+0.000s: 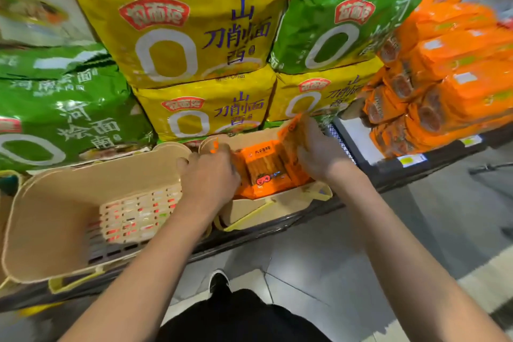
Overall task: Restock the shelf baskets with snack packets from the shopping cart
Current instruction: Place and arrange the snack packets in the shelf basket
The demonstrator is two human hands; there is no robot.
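Two beige plastic baskets stand on the shelf edge. The right basket (277, 209) holds several orange snack packets (265, 165), one lying face up in the middle. My left hand (209, 178) reaches into its left side, fingers curled round an orange packet whose corner (214, 146) sticks up. My right hand (319, 151) grips an upright orange packet (291, 130) at the basket's right side. The left basket (55, 203) shows only its slotted bottom. The shopping cart is out of view.
Large yellow (194, 36) and green (61, 119) noodle multipacks are stacked behind the baskets. Orange noodle packs (444, 78) fill the shelf to the right, with price tags (410, 159) below. Grey tiled floor and my black shoe (219, 280) lie beneath.
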